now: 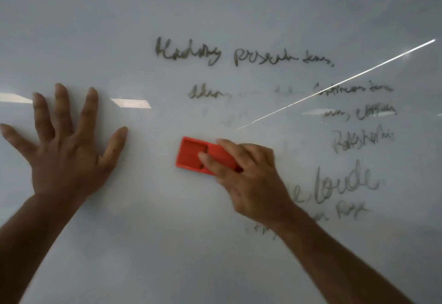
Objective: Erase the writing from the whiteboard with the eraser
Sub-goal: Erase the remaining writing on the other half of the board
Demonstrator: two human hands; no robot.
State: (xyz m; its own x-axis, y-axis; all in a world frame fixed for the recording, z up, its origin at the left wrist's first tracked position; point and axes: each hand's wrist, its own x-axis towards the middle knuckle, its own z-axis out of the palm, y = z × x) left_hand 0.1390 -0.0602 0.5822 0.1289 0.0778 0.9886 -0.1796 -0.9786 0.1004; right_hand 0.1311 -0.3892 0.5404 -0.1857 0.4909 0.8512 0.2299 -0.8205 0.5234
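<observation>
Filling our whole view is a glossy white whiteboard (143,28), with pale ceiling-light reflections (131,103) on its left half and a thin bright streak (334,83) slanting across its right half. Dark handwritten marker lines (239,52) run across the upper middle and down the right side; the lettering is too blurred for us to read. Several of the middle lines look faint and smeared, and the stretch of board around the eraser shows only ghostly traces.

Our left hand (64,150) lies flat against the board at the left, fingers spread wide and released, gripping nothing. Our right hand (248,179) grasps a flat red rectangular plastic eraser (193,155), which is pressed against the board just below centre, well apart from the left hand. The right fingers (210,160) reach over the eraser's right half, with the thumb along its lower edge, leaving its moulded left part showing. More dark writing lies to the right of and beneath the right hand and forearm, partly hidden by them.
</observation>
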